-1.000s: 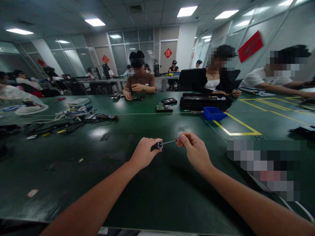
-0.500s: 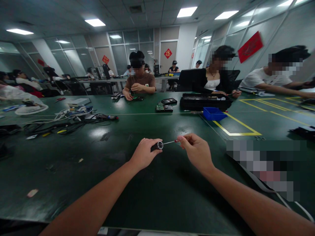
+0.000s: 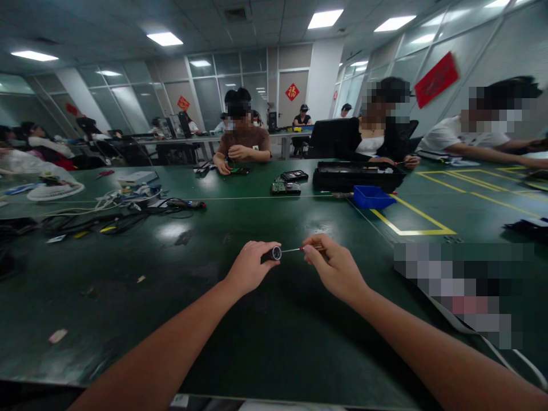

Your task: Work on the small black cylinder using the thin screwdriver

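My left hand [image 3: 249, 265] is closed round a short black cylinder [image 3: 271, 254] with a silvery ring at its open end, which faces right. In my right hand [image 3: 336, 264] is a screwdriver [image 3: 293, 249] with a thin metal shaft and a reddish handle end, mostly hidden by the fingers. The shaft points left, its tip at or inside the cylinder's ringed end; I cannot tell how deep. Both hands are above the green table [image 3: 265, 342], near its middle.
Cables [image 3: 124, 220] and loose parts lie on the left. Hard drives [image 3: 286, 188], a long black housing [image 3: 358, 177] and a blue bin [image 3: 373, 197] stand farther back. A blurred-out sheet [image 3: 462, 291] lies at right. Several people [image 3: 244, 137] sit around the table.
My right hand has come slightly left, closer to the cylinder, and less of the screwdriver's shaft shows. The left hand and cylinder have barely shifted.
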`<state>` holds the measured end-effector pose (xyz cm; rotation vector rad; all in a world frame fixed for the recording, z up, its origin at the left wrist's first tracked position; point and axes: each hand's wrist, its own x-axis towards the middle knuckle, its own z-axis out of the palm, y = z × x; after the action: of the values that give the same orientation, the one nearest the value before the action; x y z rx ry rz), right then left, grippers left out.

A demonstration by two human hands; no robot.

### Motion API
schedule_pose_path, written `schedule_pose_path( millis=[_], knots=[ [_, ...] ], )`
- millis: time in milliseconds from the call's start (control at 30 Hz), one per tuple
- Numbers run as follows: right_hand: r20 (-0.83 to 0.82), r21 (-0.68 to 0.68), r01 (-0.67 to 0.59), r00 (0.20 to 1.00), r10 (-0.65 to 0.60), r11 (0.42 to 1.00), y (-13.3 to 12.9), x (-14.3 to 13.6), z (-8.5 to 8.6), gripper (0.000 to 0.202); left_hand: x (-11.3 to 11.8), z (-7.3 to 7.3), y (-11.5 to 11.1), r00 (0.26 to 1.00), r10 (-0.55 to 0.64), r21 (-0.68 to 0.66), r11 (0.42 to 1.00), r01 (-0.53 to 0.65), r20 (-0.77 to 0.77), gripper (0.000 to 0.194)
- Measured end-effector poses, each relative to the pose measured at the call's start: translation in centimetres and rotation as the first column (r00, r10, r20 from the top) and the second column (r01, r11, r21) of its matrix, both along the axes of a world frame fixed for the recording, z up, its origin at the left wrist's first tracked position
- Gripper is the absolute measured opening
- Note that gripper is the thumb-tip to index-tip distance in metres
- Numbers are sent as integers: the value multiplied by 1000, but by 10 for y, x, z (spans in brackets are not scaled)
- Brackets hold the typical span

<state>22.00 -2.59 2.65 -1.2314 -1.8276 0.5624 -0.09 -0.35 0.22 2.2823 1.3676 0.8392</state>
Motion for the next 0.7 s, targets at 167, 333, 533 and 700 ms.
schedule_pose_path(
  millis=[167, 333, 533, 700],
  knots=[
    [70, -104, 99, 993, -92, 990, 0, -2, 2, 39, 1, 2, -2, 1000, -4, -24, 1000, 4, 13, 38],
    [57, -38, 57, 997, -54, 998, -2, -3, 1, 29, 0, -2, 0, 1000, -14, -23, 1000, 14, 14, 38],
    [29, -60, 20, 999, -19, 998, -3, 0, 0, 29, 0, 1, -2, 1000, -5, -26, 1000, 6, 19, 37],
    [-86, -76, 41, 995, -48, 996, -1, -1, -6, 25, 1, -1, -1, 1000, 10, 2, 1000, -10, 7, 36]
  ],
)
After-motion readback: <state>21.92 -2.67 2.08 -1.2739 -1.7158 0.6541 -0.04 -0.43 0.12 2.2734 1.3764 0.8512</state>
